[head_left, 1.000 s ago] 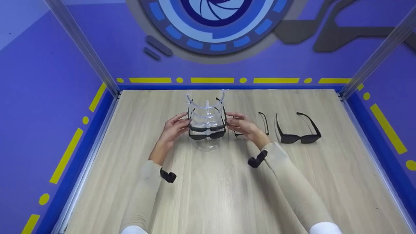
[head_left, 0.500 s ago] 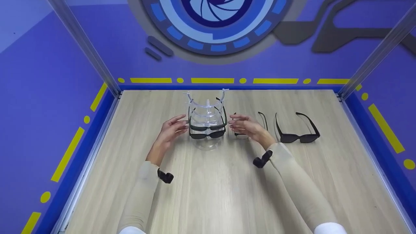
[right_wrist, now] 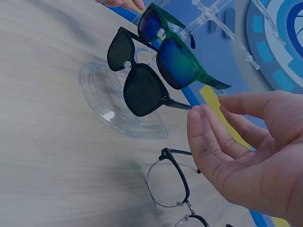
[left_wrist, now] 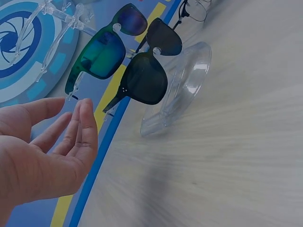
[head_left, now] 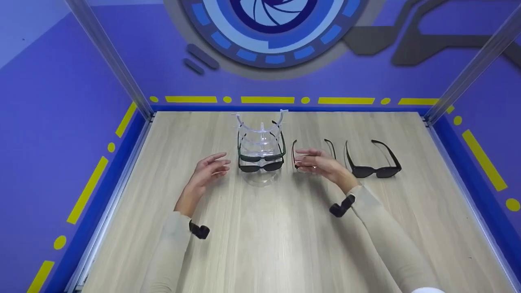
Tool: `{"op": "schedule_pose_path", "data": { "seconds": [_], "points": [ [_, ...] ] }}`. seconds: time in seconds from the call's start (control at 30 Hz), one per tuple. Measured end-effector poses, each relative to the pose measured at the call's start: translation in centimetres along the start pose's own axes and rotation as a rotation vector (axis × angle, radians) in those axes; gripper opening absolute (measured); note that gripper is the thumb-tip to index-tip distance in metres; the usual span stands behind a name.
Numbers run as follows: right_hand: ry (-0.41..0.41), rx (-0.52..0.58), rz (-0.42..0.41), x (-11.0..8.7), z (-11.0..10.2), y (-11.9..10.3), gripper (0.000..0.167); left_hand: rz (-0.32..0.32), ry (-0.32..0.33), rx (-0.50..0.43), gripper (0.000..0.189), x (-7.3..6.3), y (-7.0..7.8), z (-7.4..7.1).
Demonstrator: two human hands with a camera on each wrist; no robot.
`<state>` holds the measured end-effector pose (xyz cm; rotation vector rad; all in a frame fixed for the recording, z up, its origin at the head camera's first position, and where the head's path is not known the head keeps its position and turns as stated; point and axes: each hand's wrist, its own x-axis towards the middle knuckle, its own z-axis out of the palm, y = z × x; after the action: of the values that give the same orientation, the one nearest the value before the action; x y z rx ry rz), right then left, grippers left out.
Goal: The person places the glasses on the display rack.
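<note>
A clear plastic glasses stand point(head_left: 262, 138) holds two pairs of sunglasses, one above the other. The upper pair, green-framed sunglasses point(right_wrist: 179, 64), has blue-green lenses; below it sit black sunglasses point(right_wrist: 143, 90) with dark lenses. My left hand point(head_left: 207, 173) is held apart to the left of the stand, fingers loosely extended and holding nothing. On the other side, my right hand point(head_left: 321, 165) hovers over the thin-framed eyeglasses point(head_left: 294, 152) on the table, partly hiding them. Its fingers are relaxed, with nothing between them.
Another pair of black sunglasses point(head_left: 376, 171) lies on the wooden table point(head_left: 260, 244) at the right, temples pointing back. Blue printed walls point(head_left: 268, 85) close in the table at the back and both sides. The stand's upper arms carry no glasses.
Both hands have drawn back from the green-framed sunglasses, the left one to the left and the right one to the right. Those sunglasses stay on the stand.
</note>
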<state>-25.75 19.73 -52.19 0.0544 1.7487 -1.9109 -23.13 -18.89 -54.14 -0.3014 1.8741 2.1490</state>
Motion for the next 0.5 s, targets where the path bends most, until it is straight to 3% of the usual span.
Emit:
{"op": "schedule_pose_path", "data": {
  "seconds": [0.17, 0.5],
  "points": [
    [0.002, -0.048, -0.001, -0.6, -1.0, -0.1, 0.050, 0.003, -0.017, 0.001, 0.044, -0.5, -0.5, -0.4],
    [-0.034, -0.041, -0.033, -1.8, -2.6, 0.9, 0.052, 0.009, -0.097, 0.114, 0.045, -1.8, -1.6, 0.0]
  ]
}}
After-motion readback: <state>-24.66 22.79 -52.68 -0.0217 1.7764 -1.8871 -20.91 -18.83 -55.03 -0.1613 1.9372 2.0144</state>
